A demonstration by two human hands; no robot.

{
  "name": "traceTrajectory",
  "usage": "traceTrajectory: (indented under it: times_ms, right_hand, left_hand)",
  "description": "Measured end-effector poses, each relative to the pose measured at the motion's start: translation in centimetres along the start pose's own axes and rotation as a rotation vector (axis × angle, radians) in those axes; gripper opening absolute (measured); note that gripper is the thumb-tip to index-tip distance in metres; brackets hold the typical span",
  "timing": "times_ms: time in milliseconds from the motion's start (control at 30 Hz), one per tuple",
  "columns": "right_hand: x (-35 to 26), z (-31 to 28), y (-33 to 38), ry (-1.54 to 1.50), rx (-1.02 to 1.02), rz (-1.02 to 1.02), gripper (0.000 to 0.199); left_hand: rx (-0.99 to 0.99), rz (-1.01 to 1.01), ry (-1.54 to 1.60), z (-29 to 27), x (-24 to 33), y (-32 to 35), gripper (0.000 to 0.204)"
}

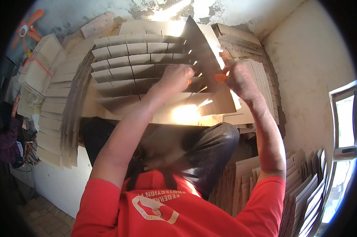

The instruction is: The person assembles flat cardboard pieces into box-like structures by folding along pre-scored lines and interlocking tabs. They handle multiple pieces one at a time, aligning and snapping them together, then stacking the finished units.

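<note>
A cardboard divider grid [135, 67], made of crossed brown strips, lies tilted over my lap. At its right edge a long slotted cardboard strip [204, 51] stands on edge across the grid's slots. My left hand [178, 77] is closed in a fist on the grid's right edge, just beside the strip. My right hand [237, 79] grips the strip from its right side, with orange fingertips showing. Bright sunlight hits the lower part of the strip and washes out detail there.
Stacks of cut cardboard strips [56, 118] stand to the left, and more sheets [305, 197] lean at the lower right. Another pile [261, 75] rises behind my right hand. A tied bundle [36, 67] and an orange fan [26, 27] are at upper left; a window [344, 130] is at right.
</note>
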State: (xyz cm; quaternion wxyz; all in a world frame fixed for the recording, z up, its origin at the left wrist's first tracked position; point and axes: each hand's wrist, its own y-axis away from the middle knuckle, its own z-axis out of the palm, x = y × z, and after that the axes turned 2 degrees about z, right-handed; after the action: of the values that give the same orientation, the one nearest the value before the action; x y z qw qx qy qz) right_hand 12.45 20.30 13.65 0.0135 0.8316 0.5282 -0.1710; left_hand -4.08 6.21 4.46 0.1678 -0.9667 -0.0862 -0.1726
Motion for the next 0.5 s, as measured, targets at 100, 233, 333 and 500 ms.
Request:
traceTrajectory:
  times_ms: [100, 233, 333, 500]
  right_hand:
    - [0.2, 1.6, -0.2, -0.047, 0.007, -0.057, 0.017]
    - [0.8, 1.2, -0.2, -0.146, -0.005, 0.013, 0.027]
    - [-0.2, 0.6, -0.6, -0.174, 0.029, 0.027, 0.019]
    - [0.1, 0.9, -2.1, -0.177, 0.007, -0.022, 0.026]
  left_hand:
    - [0.039, -0.005, 0.036, 0.5, 0.2, 0.2, 0.013]
    - [0.096, 0.012, 0.139, 0.3, 0.1, 0.0, 0.012]
    - [0.060, -0.015, 0.148, 0.3, 0.1, 0.4, 0.011]
    - [0.066, 0.008, 0.153, 0.6, 0.2, 0.5, 0.008]
